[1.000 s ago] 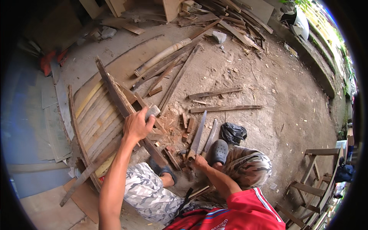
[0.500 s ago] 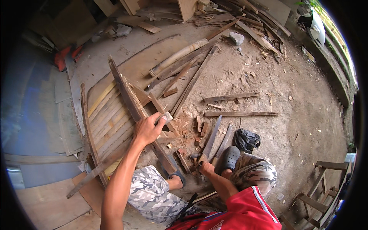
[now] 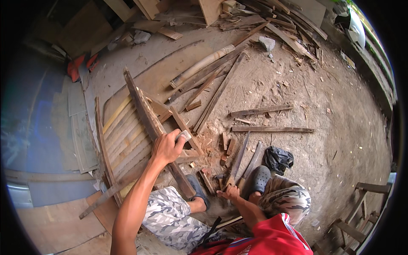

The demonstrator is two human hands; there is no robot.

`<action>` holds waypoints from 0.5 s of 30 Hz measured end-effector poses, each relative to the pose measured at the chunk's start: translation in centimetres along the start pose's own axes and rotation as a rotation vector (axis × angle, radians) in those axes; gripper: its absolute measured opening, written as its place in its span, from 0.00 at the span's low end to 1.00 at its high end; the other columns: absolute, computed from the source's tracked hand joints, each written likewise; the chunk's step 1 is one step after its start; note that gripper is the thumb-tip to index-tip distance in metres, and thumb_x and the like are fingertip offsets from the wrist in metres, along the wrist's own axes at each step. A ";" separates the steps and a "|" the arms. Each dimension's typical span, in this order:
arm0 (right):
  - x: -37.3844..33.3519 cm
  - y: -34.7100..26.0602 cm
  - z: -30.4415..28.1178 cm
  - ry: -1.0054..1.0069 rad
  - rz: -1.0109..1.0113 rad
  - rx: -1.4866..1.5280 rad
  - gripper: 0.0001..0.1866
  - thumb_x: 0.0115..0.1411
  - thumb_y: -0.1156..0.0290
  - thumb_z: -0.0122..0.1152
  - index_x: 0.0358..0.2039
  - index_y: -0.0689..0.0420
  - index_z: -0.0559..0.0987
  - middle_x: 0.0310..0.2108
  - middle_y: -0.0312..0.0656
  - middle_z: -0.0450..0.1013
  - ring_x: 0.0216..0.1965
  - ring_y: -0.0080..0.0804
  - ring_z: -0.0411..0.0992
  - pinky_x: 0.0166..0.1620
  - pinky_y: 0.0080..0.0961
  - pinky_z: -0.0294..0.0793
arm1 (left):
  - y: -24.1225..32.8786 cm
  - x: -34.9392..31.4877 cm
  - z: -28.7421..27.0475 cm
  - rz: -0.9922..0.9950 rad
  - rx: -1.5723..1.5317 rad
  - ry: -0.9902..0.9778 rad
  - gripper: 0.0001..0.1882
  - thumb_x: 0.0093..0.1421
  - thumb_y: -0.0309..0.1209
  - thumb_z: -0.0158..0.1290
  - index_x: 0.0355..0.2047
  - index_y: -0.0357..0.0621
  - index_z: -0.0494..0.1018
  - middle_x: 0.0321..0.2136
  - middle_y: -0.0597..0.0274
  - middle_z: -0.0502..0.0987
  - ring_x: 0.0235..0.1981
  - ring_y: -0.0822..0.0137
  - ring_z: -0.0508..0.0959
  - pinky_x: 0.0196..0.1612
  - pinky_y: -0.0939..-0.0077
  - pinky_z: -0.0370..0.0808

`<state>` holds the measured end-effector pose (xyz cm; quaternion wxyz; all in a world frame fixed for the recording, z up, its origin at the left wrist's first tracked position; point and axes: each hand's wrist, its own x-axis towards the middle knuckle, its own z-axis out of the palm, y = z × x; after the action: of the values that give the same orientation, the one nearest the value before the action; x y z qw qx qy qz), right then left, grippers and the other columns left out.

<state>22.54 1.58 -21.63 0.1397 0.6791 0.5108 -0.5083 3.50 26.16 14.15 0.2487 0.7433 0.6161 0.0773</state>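
One grip, that of the left hand (image 3: 167, 147), wraps a pale block (image 3: 184, 135) by the slatted wooden frame's (image 3: 142, 106) right edge; the right hand (image 3: 230, 193) meets a handsaw (image 3: 241, 155) on the floor (image 3: 340, 131), whether clasping I cannot tell.

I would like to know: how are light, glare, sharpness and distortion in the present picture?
Head view: brightest at the upper-right rim, beside the white rounded object; head view: dim at upper left, with bluish haze or glare down the left side; head view: black corners, and the ledge bends along the rim; head view: left hand and saw look fairly sharp.
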 end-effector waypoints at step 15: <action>-9.0 -2.0 -5.7 0.420 0.094 0.727 0.20 0.58 0.60 0.57 0.45 0.63 0.73 0.34 0.55 0.76 0.37 0.55 0.76 0.44 0.43 0.74 | -2.0 0.8 1.0 -0.044 -0.066 0.072 0.33 0.60 0.59 0.45 0.24 0.38 0.76 0.25 0.42 0.81 0.30 0.43 0.82 0.35 0.48 0.73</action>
<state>24.30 1.56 -10.97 -0.1933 0.7956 0.2842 -0.4989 2.36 26.93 12.25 0.2525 0.7175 0.6382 0.1190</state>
